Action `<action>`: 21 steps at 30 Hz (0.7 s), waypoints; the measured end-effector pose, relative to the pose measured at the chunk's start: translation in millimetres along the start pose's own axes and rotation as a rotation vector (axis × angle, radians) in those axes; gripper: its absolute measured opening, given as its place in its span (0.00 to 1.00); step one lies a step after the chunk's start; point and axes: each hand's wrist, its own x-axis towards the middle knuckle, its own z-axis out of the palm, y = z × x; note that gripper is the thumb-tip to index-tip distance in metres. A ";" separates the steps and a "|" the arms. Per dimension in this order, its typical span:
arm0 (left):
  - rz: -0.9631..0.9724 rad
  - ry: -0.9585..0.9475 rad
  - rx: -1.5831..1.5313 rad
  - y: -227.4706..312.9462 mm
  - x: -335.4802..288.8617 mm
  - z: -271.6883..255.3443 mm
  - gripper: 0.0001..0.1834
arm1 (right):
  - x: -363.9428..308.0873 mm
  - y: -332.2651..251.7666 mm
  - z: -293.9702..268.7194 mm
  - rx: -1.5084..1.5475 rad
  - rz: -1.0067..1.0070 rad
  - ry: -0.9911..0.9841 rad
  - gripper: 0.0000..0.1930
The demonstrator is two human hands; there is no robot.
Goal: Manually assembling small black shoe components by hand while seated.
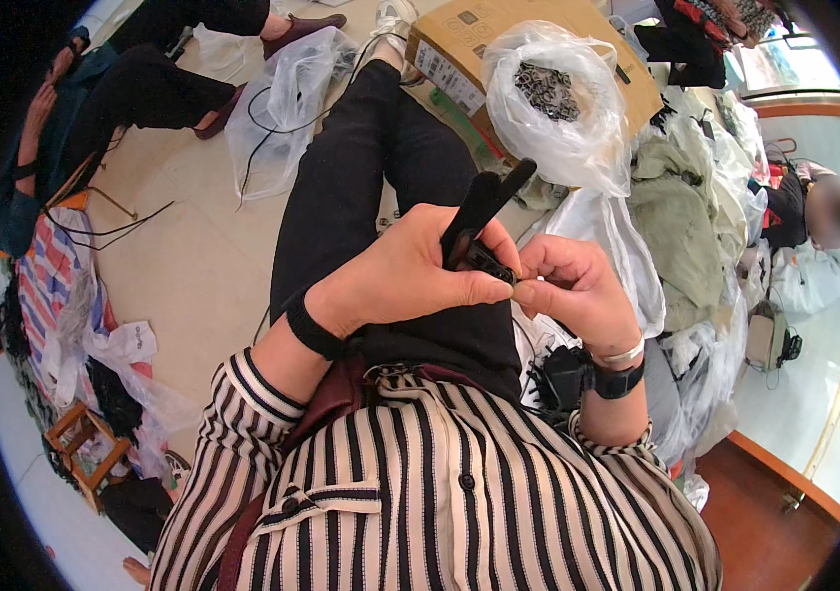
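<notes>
Above my lap, my left hand (415, 271) is closed round a folded black strap (484, 202), whose two ends stick up past the fingers. A dark, shiny piece (487, 261), perhaps a buckle, lies at the strap's lower part between thumb and forefinger. My right hand (578, 286) meets the left at the fingertips. Its thumb and forefinger pinch at the end of the dark piece; what exactly they grip is too small to make out. Beside my right wrist, by my thigh, lies a heap of black pieces (558, 379).
Ahead, an open clear plastic bag (587, 128) of small dark parts sits on a cardboard box (445, 44). Cloth and plastic bags (681, 236) pile up on my right. Another person's legs (134, 108) are at the far left, near a striped sack (46, 266). Someone else sits at far right.
</notes>
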 end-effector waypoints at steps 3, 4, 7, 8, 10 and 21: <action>-0.039 -0.014 0.015 3.2 3.2 2.4 0.09 | 6.5 24.0 -3.6 -0.142 -0.192 0.070 0.05; -0.040 -0.010 0.017 2.6 3.9 3.5 0.09 | 8.2 30.1 -4.2 -0.270 -0.376 0.142 0.05; 0.084 0.105 0.181 -6.2 3.7 6.6 0.10 | 1.3 26.3 -0.8 -0.464 -0.411 0.433 0.07; 0.068 0.129 0.261 -8.1 4.3 8.5 0.11 | -0.6 21.7 4.8 -0.463 -0.410 0.435 0.07; 0.052 0.148 0.340 -7.7 4.4 9.9 0.11 | -0.3 11.8 21.6 -0.234 -0.212 0.339 0.08; 0.131 0.119 0.086 -10.3 2.3 11.0 0.12 | -2.7 1.8 27.5 -0.273 -0.165 0.305 0.11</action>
